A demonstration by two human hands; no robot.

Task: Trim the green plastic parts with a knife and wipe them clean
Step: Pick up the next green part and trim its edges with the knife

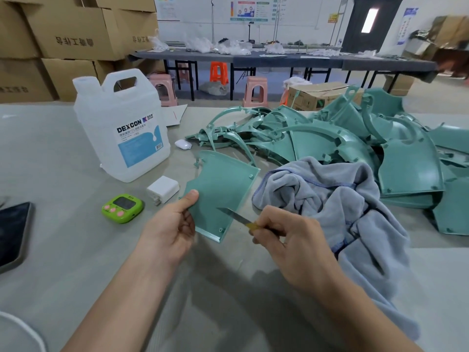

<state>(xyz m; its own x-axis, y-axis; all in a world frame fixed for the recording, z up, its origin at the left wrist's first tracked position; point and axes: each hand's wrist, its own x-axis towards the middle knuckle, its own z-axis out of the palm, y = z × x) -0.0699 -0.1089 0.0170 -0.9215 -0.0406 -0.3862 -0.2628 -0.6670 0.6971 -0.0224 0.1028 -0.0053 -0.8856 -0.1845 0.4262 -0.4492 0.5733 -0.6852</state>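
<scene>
**Forearms in, knife over 1 green panel**

Closest to me, my 2 bare forearms reach in over the grey table [50, 161]. My left hand [175, 224] pinches the near left edge of a curved green panel [220, 189], thumb flat on top and fingers curled underneath, and holds it tilted just above the tabletop. My right hand [286, 240] is curled tight round the yellow handle of a small knife [236, 217]. Its blade points left across the panel's near end, though I cannot tell whether the edge touches the plastic.

As for containers, a translucent white jug [121, 130] labelled DEXCON stands capped and upright at the left, and I cannot read its fill level. Past the table's far edge sits 1 carton [319, 94] with its flaps up and its contents hidden. Closed cardboard boxes [71, 29] are stacked at the far left.

A rumpled grey cloth [330, 199] lies just right of the panel, draped against the pile of green parts [330, 133], which crowds the table's right side. Between the jug and my left hand sit a white charger block [163, 190] and a green timer [122, 208]. A white earbud case [182, 144] rests beside the pile, and a dark phone [12, 232] lies at the left edge.
</scene>
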